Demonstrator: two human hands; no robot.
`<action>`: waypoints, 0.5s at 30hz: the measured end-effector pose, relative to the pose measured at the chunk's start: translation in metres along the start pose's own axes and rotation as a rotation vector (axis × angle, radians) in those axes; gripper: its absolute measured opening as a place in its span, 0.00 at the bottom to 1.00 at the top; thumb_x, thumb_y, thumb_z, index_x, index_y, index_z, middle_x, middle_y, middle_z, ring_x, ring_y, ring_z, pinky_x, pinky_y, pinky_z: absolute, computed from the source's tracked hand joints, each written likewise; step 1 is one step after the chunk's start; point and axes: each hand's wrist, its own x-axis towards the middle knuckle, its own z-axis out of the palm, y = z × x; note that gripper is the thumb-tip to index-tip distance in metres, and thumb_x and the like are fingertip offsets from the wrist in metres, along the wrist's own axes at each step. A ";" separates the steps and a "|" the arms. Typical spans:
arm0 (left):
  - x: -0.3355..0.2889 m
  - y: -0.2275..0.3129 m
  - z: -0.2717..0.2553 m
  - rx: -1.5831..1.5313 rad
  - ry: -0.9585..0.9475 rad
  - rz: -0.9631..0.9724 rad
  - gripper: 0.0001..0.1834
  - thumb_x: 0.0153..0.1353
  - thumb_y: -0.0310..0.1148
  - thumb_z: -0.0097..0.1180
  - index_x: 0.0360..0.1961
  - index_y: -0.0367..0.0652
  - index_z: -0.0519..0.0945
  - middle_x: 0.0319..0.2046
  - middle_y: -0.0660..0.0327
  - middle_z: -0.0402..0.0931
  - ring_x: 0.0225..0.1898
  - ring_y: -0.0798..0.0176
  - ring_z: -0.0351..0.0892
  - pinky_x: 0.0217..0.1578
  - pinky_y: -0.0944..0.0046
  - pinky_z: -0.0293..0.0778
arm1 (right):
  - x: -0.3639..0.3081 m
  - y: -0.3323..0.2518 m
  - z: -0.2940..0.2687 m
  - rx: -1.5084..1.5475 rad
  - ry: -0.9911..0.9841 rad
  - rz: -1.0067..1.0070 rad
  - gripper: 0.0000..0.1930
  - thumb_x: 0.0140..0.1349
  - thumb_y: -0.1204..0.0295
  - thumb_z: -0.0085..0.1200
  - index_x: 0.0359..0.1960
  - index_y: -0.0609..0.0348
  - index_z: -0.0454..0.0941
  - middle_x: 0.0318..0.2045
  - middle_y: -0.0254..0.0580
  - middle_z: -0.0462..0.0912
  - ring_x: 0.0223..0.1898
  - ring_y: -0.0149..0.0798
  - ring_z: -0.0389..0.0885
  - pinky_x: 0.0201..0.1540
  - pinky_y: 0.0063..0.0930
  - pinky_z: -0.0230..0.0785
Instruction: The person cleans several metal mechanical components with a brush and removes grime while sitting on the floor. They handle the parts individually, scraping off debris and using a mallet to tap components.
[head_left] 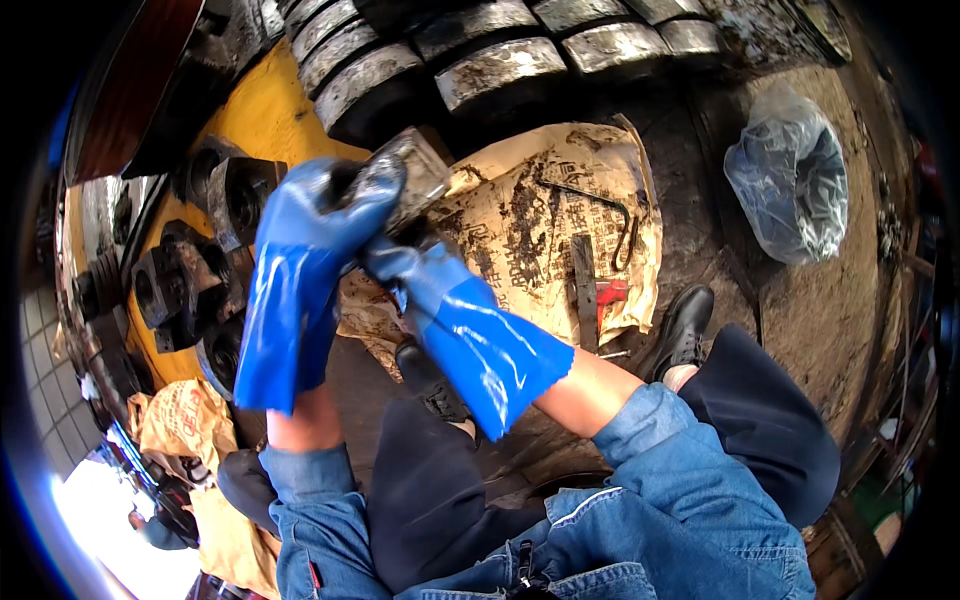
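Blue rubber gloves cover both of my hands. A greasy grey metal block (pixel 418 172) is held up in front of me, tilted, over the left side of a stained paper sack (pixel 500 200). My left hand (pixel 318 205) is closed round its near left side, fingers wrapped over it. From below, my right hand (pixel 418 272) comes up to the block's lower end with its fingers curled; the fingertips are partly hidden. On the sack lie a bent black hex key (pixel 600 200), a flat metal bar (pixel 585 290) and something red (pixel 611 291).
Rows of heavy round metal pieces (pixel 500 72) stand at the far side. Dark metal parts with bores (pixel 165 285) sit on a yellow surface (pixel 272 110) at left. A clear plastic bag (pixel 790 175) lies on the right. My black shoe (pixel 686 325) is beside the sack.
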 end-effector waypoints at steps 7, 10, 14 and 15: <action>-0.057 0.039 -0.004 -0.198 0.180 -0.013 0.18 0.58 0.35 0.69 0.39 0.28 0.83 0.30 0.56 0.82 0.31 0.69 0.79 0.33 0.69 0.76 | -0.050 -0.032 0.014 0.327 0.058 -0.042 0.16 0.61 0.79 0.56 0.51 0.59 0.78 0.45 0.45 0.84 0.47 0.40 0.82 0.49 0.29 0.76; -0.059 0.044 0.011 -0.237 0.119 -0.104 0.19 0.60 0.38 0.68 0.39 0.29 0.83 0.30 0.56 0.82 0.30 0.69 0.79 0.33 0.70 0.75 | -0.076 -0.010 0.007 0.179 0.076 0.015 0.16 0.59 0.80 0.56 0.50 0.59 0.78 0.45 0.46 0.84 0.47 0.42 0.83 0.49 0.30 0.76; -0.048 0.016 0.041 -0.155 -0.117 -0.218 0.25 0.60 0.48 0.65 0.38 0.31 0.84 0.28 0.54 0.83 0.29 0.67 0.80 0.33 0.65 0.76 | -0.086 0.021 -0.012 -0.039 0.096 0.067 0.17 0.57 0.81 0.57 0.49 0.58 0.78 0.45 0.48 0.84 0.47 0.44 0.83 0.49 0.31 0.76; -0.044 0.007 0.050 -0.059 -0.111 -0.158 0.27 0.60 0.52 0.63 0.36 0.31 0.84 0.26 0.53 0.82 0.28 0.65 0.80 0.33 0.63 0.75 | -0.084 0.027 -0.017 -0.091 0.107 0.066 0.17 0.56 0.82 0.57 0.49 0.58 0.78 0.45 0.49 0.84 0.47 0.44 0.83 0.49 0.31 0.76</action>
